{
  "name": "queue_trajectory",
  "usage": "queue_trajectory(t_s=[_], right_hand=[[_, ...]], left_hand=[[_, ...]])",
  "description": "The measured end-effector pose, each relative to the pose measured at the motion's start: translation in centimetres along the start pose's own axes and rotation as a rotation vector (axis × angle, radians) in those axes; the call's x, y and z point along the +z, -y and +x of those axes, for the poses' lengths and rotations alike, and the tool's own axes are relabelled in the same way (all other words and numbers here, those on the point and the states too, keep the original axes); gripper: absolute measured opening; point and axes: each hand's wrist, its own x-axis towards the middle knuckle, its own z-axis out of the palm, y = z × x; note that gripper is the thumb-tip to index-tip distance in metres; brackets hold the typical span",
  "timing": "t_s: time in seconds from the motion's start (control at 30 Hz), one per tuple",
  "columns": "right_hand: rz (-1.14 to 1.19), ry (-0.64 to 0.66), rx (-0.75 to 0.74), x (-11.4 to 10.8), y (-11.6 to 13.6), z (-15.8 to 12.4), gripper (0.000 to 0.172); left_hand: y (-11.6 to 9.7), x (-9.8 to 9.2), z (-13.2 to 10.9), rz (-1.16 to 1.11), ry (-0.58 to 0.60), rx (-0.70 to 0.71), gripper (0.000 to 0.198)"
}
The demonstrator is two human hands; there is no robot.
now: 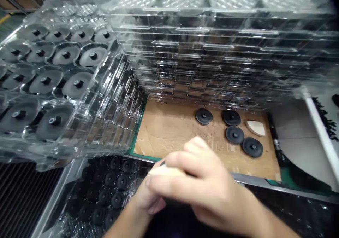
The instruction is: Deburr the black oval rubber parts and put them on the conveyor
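My right hand is curled over my left hand, just in front of the workbench edge. Both are closed together and somewhat blurred. A sliver of something dark shows between them, but the fingers hide most of it, so its kind cannot be told. Beyond my hands, several black rounded discs with a raised centre hub lie on a cardboard sheet. Beside these discs is a cream, wedge-shaped pad.
On the left stands a tall stack of clear plastic trays, its top tray filled with black discs. Another clear tray stack walls off the back. Below the bench edge, a lower tray holds more discs. A white panel is at right.
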Motion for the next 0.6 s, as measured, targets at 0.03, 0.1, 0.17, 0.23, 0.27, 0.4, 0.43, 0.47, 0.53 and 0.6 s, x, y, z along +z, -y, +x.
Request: queue_trajectory(t_s=[0.03, 0.1, 0.17, 0.23, 0.27, 0.4, 0.43, 0.47, 0.53, 0.6], right_hand=[[0.044, -0.021, 0.033, 0.2, -0.7, 0.1, 0.028], [0.117, -0.077, 0.256, 0.7, -3.0, 0.2, 0.024], [0.192, -0.047, 0.488, 1.9, -5.8, -0.1, 0.022], [0.215, 0.020, 0.592, 4.1, -8.1, -0.9, 0.021], [0.193, 0.023, 0.606, 5.3, -8.9, -1.5, 0.021], [0.055, -0.126, 0.651, 9.4, -9.0, -4.1, 0.028], [0.037, -0.159, 0.654, 9.8, -8.4, -4.7, 0.029], [0.027, -0.181, 0.648, 9.9, -7.9, -5.1, 0.029], [0.018, -0.192, 0.623, 9.5, -6.7, -5.8, 0.025], [0.012, -0.178, 0.592, 9.0, -5.7, -6.4, 0.023]], left_hand=[[0.0, -0.3, 0.0, -0.023, 0.026, -0.014, 0.054], [-0.1, -0.9, -0.2, -0.098, 0.100, -0.057, 0.059], [-0.5, -1.4, -0.3, -0.208, 0.140, -0.074, 0.059], [-0.9, -1.8, -0.4, -0.298, 0.159, -0.078, 0.055], [-1.0, -2.0, -0.5, -0.322, 0.162, -0.078, 0.053], [-1.2, -3.1, -0.5, -0.378, 0.192, -0.113, 0.052], [-1.2, -3.4, -0.6, -0.372, 0.204, -0.106, 0.052], [-1.2, -3.7, -0.7, -0.344, 0.208, -0.082, 0.052], [-1.1, -4.2, -0.9, -0.182, 0.172, 0.053, 0.054], [-1.2, -4.7, -1.1, 0.166, 0.113, 0.292, 0.063]])
